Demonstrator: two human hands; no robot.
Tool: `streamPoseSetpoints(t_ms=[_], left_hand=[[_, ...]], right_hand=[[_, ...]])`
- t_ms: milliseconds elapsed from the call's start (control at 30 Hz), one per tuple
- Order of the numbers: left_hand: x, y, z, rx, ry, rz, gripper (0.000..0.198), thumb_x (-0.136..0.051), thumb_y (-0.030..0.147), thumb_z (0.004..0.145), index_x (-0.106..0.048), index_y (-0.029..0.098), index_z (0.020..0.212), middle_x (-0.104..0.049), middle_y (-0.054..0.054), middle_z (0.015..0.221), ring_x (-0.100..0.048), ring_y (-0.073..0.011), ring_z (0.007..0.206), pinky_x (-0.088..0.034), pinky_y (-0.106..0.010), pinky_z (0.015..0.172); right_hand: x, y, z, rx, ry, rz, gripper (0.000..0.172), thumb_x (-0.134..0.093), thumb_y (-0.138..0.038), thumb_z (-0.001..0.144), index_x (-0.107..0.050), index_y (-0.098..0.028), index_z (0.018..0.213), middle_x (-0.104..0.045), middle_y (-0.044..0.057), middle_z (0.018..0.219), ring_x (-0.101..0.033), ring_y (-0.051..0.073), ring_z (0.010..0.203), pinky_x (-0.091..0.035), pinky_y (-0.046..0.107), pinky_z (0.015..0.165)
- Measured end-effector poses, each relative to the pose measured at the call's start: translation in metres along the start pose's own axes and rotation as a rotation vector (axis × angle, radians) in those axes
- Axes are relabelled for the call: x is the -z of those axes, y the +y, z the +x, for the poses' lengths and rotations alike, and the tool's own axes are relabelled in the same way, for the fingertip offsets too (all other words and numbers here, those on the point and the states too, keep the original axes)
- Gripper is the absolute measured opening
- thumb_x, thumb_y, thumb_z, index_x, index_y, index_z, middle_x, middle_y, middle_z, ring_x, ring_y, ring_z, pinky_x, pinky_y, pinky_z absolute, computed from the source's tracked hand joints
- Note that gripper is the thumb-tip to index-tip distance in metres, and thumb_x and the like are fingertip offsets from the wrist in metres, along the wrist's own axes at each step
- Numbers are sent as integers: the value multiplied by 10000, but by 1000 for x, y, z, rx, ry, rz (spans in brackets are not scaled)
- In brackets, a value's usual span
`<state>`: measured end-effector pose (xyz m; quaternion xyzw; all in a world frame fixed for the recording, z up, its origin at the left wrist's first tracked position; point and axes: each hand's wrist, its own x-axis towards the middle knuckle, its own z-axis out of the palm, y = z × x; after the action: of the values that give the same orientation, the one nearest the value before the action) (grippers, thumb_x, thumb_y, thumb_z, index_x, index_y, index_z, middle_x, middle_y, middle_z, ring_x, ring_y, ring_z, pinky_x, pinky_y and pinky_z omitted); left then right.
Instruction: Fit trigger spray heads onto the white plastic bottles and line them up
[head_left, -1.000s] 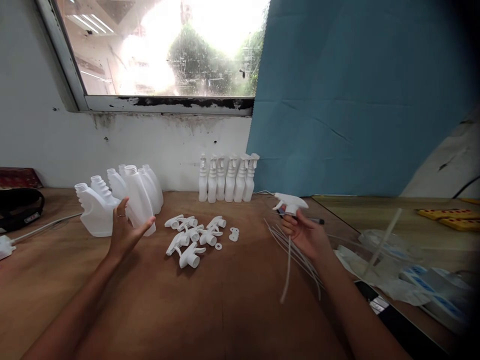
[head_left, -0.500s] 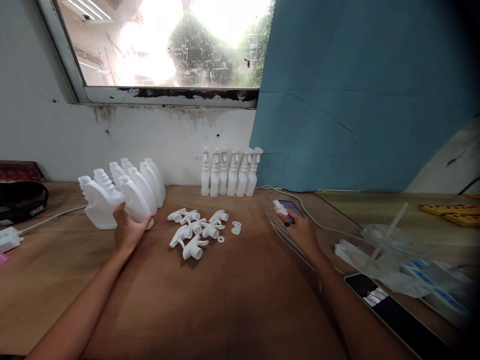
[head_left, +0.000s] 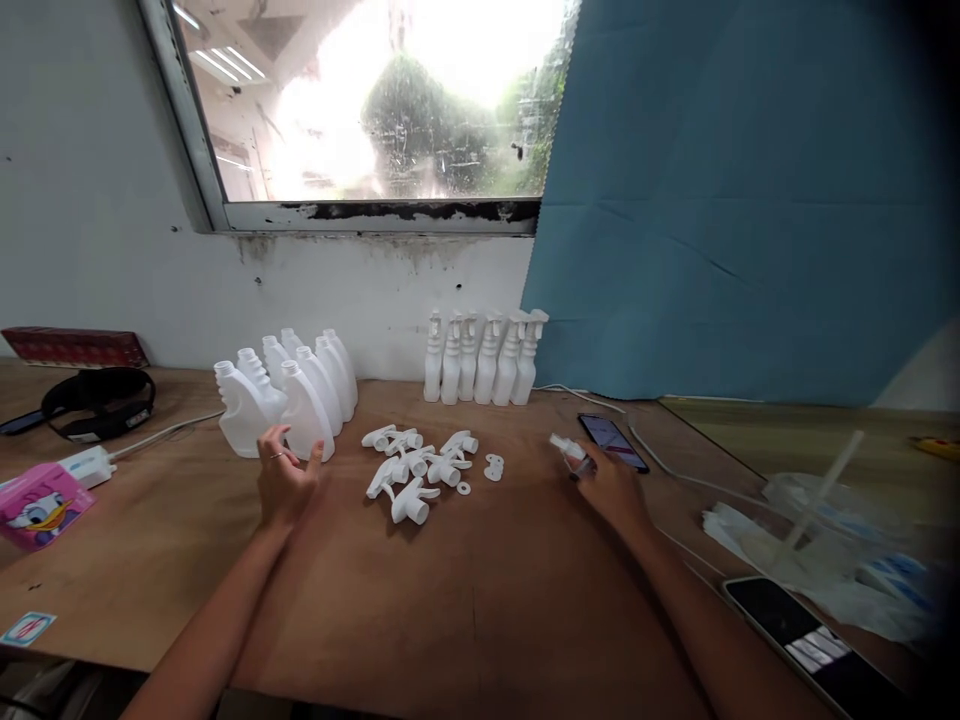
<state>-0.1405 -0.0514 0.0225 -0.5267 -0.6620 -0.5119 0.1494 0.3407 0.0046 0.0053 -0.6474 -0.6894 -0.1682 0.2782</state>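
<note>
My left hand [head_left: 289, 478] is at the base of the front white plastic bottle [head_left: 306, 412], its fingers apart and curved; contact is hard to make out. This bottle stands uncapped at the front of a group of several open-necked bottles [head_left: 244, 410]. My right hand [head_left: 611, 488] is closed around a small white part, seemingly a spray head [head_left: 568, 447], partly hidden by the fingers. Between my hands lies a loose pile of white trigger spray heads [head_left: 412, 500]. To the right of the pile are a small white ring [head_left: 463, 489] and several flat white discs [head_left: 494, 467].
Several bottles with spray heads fitted [head_left: 486, 365] stand along the wall. A phone [head_left: 611, 440] lies behind my right hand, another phone [head_left: 810, 640] at front right. Plastic bags [head_left: 810, 530] are at the right; a pink box [head_left: 46, 505] and black strap [head_left: 101, 400] at the left.
The view has swung left and up. My left hand has loosened and drawn back slightly from the front bottle. My right hand still holds the white part, and more of the phone behind it shows.
</note>
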Motion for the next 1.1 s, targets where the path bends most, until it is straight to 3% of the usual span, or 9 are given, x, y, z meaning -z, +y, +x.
streamPoseSetpoints(t_ms=[233, 533, 700, 867, 1100], left_hand=[[-10, 21, -25, -136, -201, -86, 316, -522, 394, 853, -461, 187, 1084, -538, -5, 819, -475, -94, 532, -387, -205, 496], [-24, 9, -25, -203, -237, -125, 248, -474, 374, 881, -487, 201, 1058, -576, 9, 805, -487, -87, 510, -388, -201, 514], [-25, 3, -18, -220, -254, -128, 232, -469, 387, 886, -509, 204, 1023, -582, 12, 768, -516, -99, 541, -408, -199, 531], [-24, -1, -15, -237, -275, -128, 219, -456, 389, 895, -525, 199, 975, -579, 12, 740, -520, -102, 540, -407, -203, 541], [-23, -1, -15, -250, -304, -147, 213, -451, 385, 896, -532, 197, 955, -576, 14, 717, -521, -102, 548, -408, -201, 549]], right_hand=[[-6, -2, -3, 15, 9, -8, 322, -526, -290, 762, -656, -173, 1033, -691, 110, 811, -612, 259, 705, -391, 324, 626], [1, -13, -5, 20, 167, 135, 241, -511, -155, 692, -540, -181, 930, -650, 89, 845, -595, 253, 787, -380, 309, 665], [-4, -18, -9, -70, 97, 247, 242, -514, -180, 728, -452, -190, 962, -618, 81, 882, -586, 223, 738, -365, 268, 592], [-6, -23, -9, -25, 52, 187, 171, -510, -181, 762, -451, -193, 922, -610, 65, 819, -575, 225, 701, -346, 281, 593], [-4, -27, -9, -10, 67, 254, 255, -516, -156, 747, -455, -181, 993, -600, 77, 849, -580, 235, 737, -371, 293, 620]])
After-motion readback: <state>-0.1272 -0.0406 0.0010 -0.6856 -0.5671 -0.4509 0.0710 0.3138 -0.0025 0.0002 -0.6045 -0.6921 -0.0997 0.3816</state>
